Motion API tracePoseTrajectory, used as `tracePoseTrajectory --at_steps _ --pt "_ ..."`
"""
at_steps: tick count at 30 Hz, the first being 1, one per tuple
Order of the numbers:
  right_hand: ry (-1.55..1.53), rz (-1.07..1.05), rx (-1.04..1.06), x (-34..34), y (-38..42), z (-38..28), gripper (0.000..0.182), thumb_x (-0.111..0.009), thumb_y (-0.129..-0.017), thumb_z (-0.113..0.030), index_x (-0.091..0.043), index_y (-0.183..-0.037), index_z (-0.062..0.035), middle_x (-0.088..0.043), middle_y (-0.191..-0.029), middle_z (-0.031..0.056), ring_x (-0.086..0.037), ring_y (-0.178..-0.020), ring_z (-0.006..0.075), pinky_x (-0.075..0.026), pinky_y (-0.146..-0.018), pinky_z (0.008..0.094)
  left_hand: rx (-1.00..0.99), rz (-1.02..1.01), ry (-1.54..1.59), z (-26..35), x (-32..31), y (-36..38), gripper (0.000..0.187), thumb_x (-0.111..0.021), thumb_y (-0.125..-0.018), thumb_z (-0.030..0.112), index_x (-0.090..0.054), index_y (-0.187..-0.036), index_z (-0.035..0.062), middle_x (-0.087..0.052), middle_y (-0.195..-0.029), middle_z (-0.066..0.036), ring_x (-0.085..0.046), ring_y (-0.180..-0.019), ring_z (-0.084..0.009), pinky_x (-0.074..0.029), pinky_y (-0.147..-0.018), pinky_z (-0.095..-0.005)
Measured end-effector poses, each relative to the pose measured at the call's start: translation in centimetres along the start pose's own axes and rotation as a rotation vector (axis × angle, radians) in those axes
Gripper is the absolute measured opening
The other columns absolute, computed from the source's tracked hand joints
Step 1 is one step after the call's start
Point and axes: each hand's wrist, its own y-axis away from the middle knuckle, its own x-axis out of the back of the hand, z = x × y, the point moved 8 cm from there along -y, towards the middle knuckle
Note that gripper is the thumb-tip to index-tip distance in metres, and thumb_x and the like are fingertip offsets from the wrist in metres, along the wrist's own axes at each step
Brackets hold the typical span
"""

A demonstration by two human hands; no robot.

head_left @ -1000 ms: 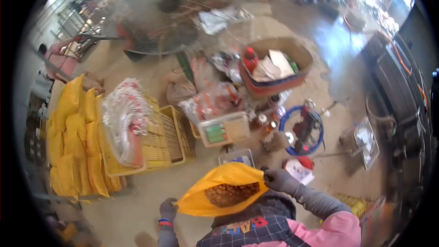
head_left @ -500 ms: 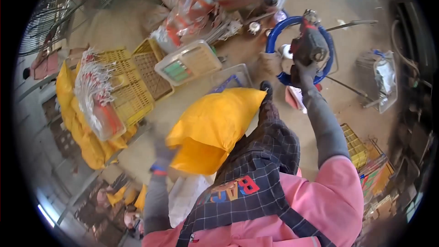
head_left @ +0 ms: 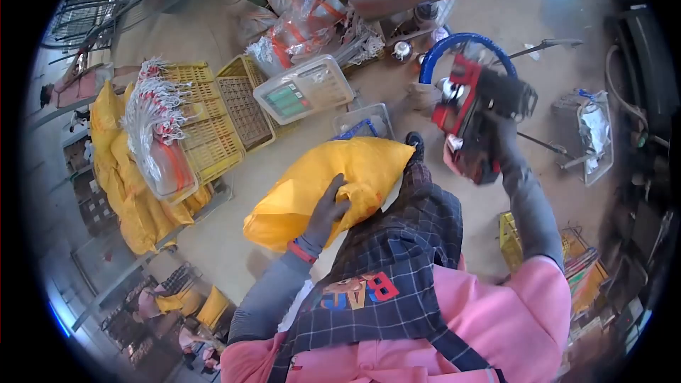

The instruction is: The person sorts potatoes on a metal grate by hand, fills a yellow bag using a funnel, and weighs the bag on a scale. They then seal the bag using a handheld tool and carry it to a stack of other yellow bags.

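A full yellow woven sack [head_left: 305,170] leans by my leg, its mouth edge bunched up on the near side. My left hand [head_left: 328,209], in a dark glove, grips that gathered edge. In my right hand [head_left: 502,143], also gloved, is a red-and-black handheld power tool that looks like a bag sewing machine [head_left: 472,110]. It is held up off the floor to the right of the sack, and its handle is mostly hidden by my fingers. Behind the tool stands a blue ring [head_left: 454,41].
A digital scale [head_left: 305,89] and yellow plastic crates [head_left: 206,110] stand left of the sack, with a bundle of white-and-red strings [head_left: 152,106] on top. Filled yellow sacks [head_left: 135,202] lie at far left. A clear bin [head_left: 596,128] is at right. Other people [head_left: 198,347] are lower left.
My left hand has come up from beside the sack and taken hold of its mouth edge. The tool in my right hand has turned and moved lower, toward me.
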Motion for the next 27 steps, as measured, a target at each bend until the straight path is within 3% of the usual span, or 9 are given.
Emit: tracePoseTrajectory --at_steps 1,3,5,6,10,19,21,23,27 --pt "-0.046 -0.072 -0.054 -0.8 3.5 -0.7 0.023 -0.072 -0.080 -0.011 -0.062 -0.100 -0.0061 -0.063 -0.081 0.0036 -0.063 -0.068 0.0146 -0.051 -0.056 0.0280 -0.330 0.281 -0.622 2.7 -0.2 1.1 0.051 -0.057 -0.085 0.020 -0.049 -0.132 0.0023 -0.064 -0.112 -0.017 -0.063 -0.101 -0.0289 -0.041 -0.102 -0.0395" --pt "0.066 -0.098 -0.141 -1.6 9.4 -1.4 0.018 -0.071 -0.082 -0.011 -0.061 -0.097 -0.0063 -0.063 -0.076 0.0030 -0.062 -0.063 0.0139 -0.050 -0.052 0.0283 -0.673 0.589 -1.218 5.3 -1.8 3.5 0.055 -0.058 -0.083 0.019 -0.046 -0.135 0.0045 -0.065 -0.108 -0.015 -0.062 -0.100 -0.0285 -0.036 -0.106 -0.0425" --pt "0.069 -0.202 -0.211 -3.7 14.9 -2.1 0.017 -0.072 -0.082 -0.012 -0.061 -0.093 -0.0058 -0.062 -0.073 0.0033 -0.060 -0.057 0.0133 -0.048 -0.048 0.0287 -0.764 0.431 -1.140 5.6 -2.6 3.0 0.053 -0.061 -0.076 0.021 -0.055 -0.127 0.0075 -0.064 -0.109 -0.013 -0.060 -0.103 -0.0278 -0.028 -0.111 -0.0491" --pt "0.090 -0.232 -0.211 -4.3 16.3 -1.6 0.016 -0.072 -0.082 -0.011 -0.061 -0.092 -0.0055 -0.062 -0.071 0.0035 -0.060 -0.055 0.0135 -0.048 -0.047 0.0287 -0.605 0.208 -0.986 2.1 -1.6 0.3 0.041 -0.060 -0.074 0.016 -0.064 -0.115 0.0101 -0.060 -0.122 -0.013 -0.055 -0.114 -0.0299 -0.029 -0.110 -0.0477" --pt "0.097 -0.343 -0.225 -7.2 20.7 0.2 0.021 -0.071 -0.081 -0.006 -0.060 -0.099 -0.0032 -0.063 -0.077 0.0035 -0.060 -0.059 0.0129 -0.048 -0.051 0.0268 -0.848 0.303 -1.031 5.2 -3.7 3.2 0.033 -0.065 -0.074 0.019 -0.068 -0.107 0.0132 -0.062 -0.115 -0.010 -0.056 -0.106 -0.0277 -0.036 -0.102 -0.0447" --pt "0.185 -0.340 -0.044 -10.0 24.3 1.5 0.031 -0.071 -0.079 -0.005 -0.060 -0.108 -0.0034 -0.063 -0.087 0.0018 -0.059 -0.068 0.0105 -0.047 -0.057 0.0251 -0.795 0.386 -0.958 2.8 -4.3 5.3 0.026 -0.067 -0.077 0.021 -0.070 -0.101 0.0127 -0.057 -0.090 -0.008 -0.053 -0.092 -0.0290 -0.040 -0.084 -0.0422" --pt "0.213 -0.354 -0.043 -10.3 24.3 2.2 0.033 -0.072 -0.079 -0.005 -0.060 -0.109 -0.0037 -0.063 -0.089 0.0019 -0.059 -0.069 0.0104 -0.048 -0.058 0.0251 -0.815 0.379 -1.002 2.3 -4.9 5.1 0.025 -0.066 -0.077 0.023 -0.070 -0.100 0.0119 -0.057 -0.091 -0.008 -0.053 -0.092 -0.0287 -0.040 -0.084 -0.0417" --pt "0.268 -0.352 0.039 -10.8 24.1 2.4 0.042 -0.072 -0.077 -0.004 -0.059 -0.117 -0.0018 -0.065 -0.106 0.0044 -0.062 -0.093 0.0142 -0.051 -0.080 0.0285 -0.831 0.371 -1.041 2.5 -5.3 5.1 0.025 -0.066 -0.078 0.025 -0.070 -0.098 0.0112 -0.058 -0.091 -0.008 -0.053 -0.092 -0.0283 -0.040 -0.084 -0.0412" --pt "0.361 -0.390 0.058 -11.8 23.1 4.8 0.042 -0.072 -0.076 -0.005 -0.060 -0.116 -0.0014 -0.066 -0.105 0.0052 -0.062 -0.092 0.0156 -0.051 -0.080 0.0293 -0.749 0.235 -1.040 1.9 -5.2 2.9 0.035 -0.064 -0.079 0.028 -0.065 -0.109 0.0110 -0.059 -0.101 -0.009 -0.053 -0.099 -0.0302 -0.039 -0.088 -0.0455"
